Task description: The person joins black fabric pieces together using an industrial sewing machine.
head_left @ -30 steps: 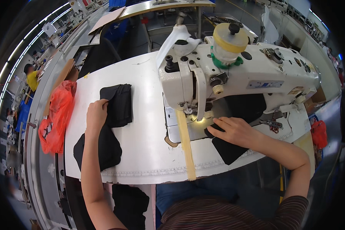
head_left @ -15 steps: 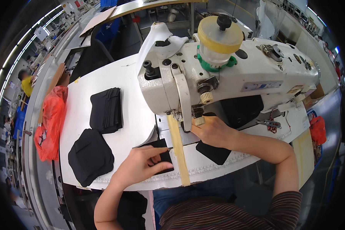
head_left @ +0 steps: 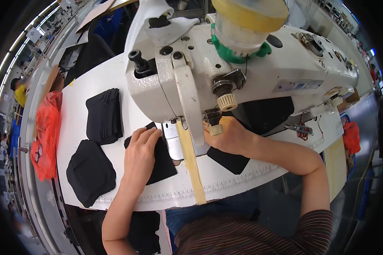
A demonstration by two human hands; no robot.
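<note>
The sewing machine's (head_left: pixel 259 87) speckled white casing looms over a smooth white table (head_left: pixel 134 108), where a thin yellow strip (head_left: pixel 190 163) runs just right of a flat, matte-black fabric piece (head_left: pixel 164 163) with straight edges. The left hand (head_left: pixel 139 157) rests on that piece, fingers outstretched. The right hand (head_left: pixel 229 137) covers part of another black piece (head_left: pixel 230 162) beneath the machine head, fingertips hidden, so I can't tell whether they pinch anything.

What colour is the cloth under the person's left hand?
The cloth is black, best seen in the head view.
</note>
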